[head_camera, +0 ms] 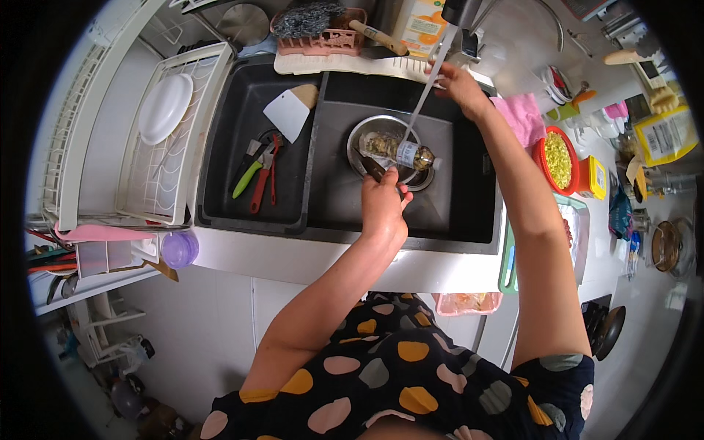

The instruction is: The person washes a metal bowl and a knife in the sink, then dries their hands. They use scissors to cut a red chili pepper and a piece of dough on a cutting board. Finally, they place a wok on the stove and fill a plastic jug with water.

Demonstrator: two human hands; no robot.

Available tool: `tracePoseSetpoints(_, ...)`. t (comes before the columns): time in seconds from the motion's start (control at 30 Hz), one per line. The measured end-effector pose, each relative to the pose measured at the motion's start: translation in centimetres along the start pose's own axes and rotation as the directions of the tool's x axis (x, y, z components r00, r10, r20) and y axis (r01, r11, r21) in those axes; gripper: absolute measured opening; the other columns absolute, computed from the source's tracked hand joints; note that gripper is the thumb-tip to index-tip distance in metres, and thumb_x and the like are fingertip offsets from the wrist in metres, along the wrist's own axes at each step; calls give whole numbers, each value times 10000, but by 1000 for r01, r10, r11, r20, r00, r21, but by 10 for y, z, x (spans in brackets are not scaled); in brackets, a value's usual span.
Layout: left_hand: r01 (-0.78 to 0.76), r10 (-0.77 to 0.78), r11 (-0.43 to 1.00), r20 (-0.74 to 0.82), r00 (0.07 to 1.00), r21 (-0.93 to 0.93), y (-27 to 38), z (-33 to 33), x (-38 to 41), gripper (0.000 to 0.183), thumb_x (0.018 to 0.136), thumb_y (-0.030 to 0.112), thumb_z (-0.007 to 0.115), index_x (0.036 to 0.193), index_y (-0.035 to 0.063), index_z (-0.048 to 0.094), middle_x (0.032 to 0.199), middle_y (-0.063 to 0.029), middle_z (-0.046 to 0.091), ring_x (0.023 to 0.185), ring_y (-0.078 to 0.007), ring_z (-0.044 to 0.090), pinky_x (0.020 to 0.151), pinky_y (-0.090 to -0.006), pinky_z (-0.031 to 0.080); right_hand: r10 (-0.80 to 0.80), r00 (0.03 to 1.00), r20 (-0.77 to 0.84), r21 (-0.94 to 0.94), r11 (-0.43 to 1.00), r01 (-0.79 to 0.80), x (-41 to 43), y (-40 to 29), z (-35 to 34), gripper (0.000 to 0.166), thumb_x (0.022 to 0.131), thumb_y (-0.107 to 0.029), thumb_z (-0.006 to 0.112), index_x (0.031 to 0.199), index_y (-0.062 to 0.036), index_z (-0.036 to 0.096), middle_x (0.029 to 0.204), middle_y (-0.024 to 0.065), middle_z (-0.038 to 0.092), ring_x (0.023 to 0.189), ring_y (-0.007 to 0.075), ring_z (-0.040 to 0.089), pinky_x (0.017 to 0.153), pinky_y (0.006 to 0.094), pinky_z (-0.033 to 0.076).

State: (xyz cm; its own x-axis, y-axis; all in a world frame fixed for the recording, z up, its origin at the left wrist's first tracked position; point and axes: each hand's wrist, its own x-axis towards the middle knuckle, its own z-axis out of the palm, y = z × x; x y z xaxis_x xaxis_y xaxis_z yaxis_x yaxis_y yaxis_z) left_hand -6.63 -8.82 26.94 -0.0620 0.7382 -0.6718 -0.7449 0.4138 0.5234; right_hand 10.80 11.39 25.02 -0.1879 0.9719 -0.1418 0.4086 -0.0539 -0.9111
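Observation:
My left hand (382,201) is closed around a dark-handled utensil (373,166) whose far end lies over a round metal bowl (356,129); its working end is hard to make out. A clear plastic bottle (388,147) with a label and a white cap lies on its side across the bowl, its cap past the rim. Water (426,91) streams from the black faucet (461,11) onto the bottle and bowl. Beside the stream, near the sink's back edge, my right hand (459,88) is raised with fingers apart, and nothing shows in it.
Green- and red-handled tools (258,179) and a white scraper (287,115) lie in the left basin (220,192). A plate (166,109) stands in the dish rack (190,165). To the right are a pink cloth (518,118) and a red bowl (539,165) of chopped yellow-green food.

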Motion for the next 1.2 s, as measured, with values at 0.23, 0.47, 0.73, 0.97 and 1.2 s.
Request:
tracePoseSetpoints(0.23,-55,50,993,55,997,103,-25,13,3,73,904,165,492,931,105,462,803,23,480,680,-67,457,646,-238,402,382,910,159,20,921,-390,-129,-20,62,450,868,-406,542,954,31,603,722,74,635,582,117,588,550,231,485)
tracePoseSetpoints(0.47,-484,383,712,296,875,509,-73,-3,25,243,873,133,502,1065,13,415,950,-64,556,828,-111,530,677,-262,432,422,865,271,-33,903,-429,-141,-41,78,415,778,-353,681,850,49,607,718,69,600,590,109,539,512,240,434)
tracePoseSetpoints(0.73,-547,62,567,630,774,616,-36,-13,-12,724,757,209,644,1324,-68,288,1067,-135,573,887,-166,566,792,-256,451,458,871,176,94,873,-478,-145,-20,45,276,812,-93,579,1038,61,540,716,59,599,520,93,522,423,221,420)
tracePoseSetpoints(0.97,-432,166,340,399,902,835,-14,-54,22,536,788,154,605,1255,-48,432,1149,-193,553,1009,-215,551,852,-289,425,335,924,185,125,925,-360,-152,-28,8,147,814,-64,558,883,64,575,664,68,570,442,75,455,355,202,371)
tracePoseSetpoints(1.2,-403,254,448,319,913,798,9,-78,32,393,838,108,548,1194,-52,494,1121,-142,578,1028,-198,537,880,-281,397,294,942,159,122,941,-314,-163,-45,-4,159,799,-60,553,903,61,555,669,98,575,436,76,448,352,198,351)
